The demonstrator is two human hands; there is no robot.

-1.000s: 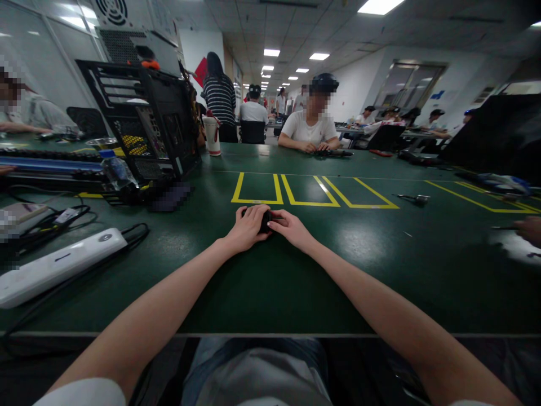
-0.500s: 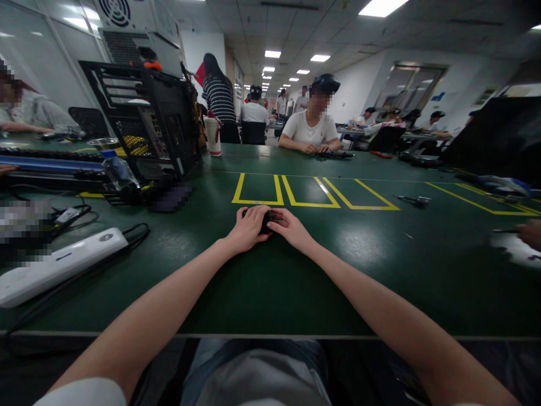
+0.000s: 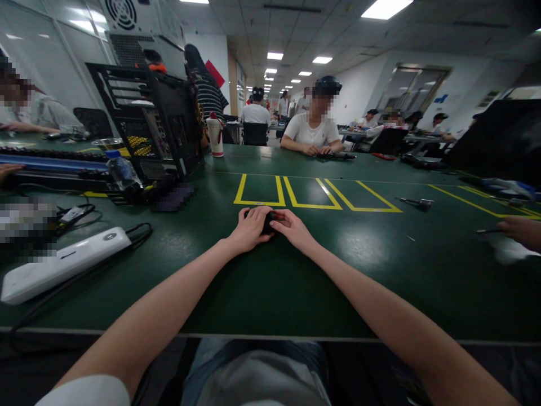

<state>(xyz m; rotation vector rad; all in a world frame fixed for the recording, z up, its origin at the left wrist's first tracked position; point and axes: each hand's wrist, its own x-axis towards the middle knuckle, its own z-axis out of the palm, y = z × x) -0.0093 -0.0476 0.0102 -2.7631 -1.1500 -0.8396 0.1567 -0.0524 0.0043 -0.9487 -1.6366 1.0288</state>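
Black thing (image 3: 267, 226) in the left hand's (image 3: 249, 228) grasp, right hand (image 3: 292, 230) at its side, just on the near side of the tape (image 3: 270, 204).
Left fingers wrap over it; whether the right thumb and fingers pinch it or merely press its edge, I cannot tell. Uneven pressure between the hands might make it twist or slip, and a fall onto the hard-looking table (image 3: 270, 293) could knock it. The hands hide most of its shape, so what it is remains unclear, as does any contact underneath. Well right of the tape, a co-worker's hand (image 3: 524, 230) is cut off by the frame edge.
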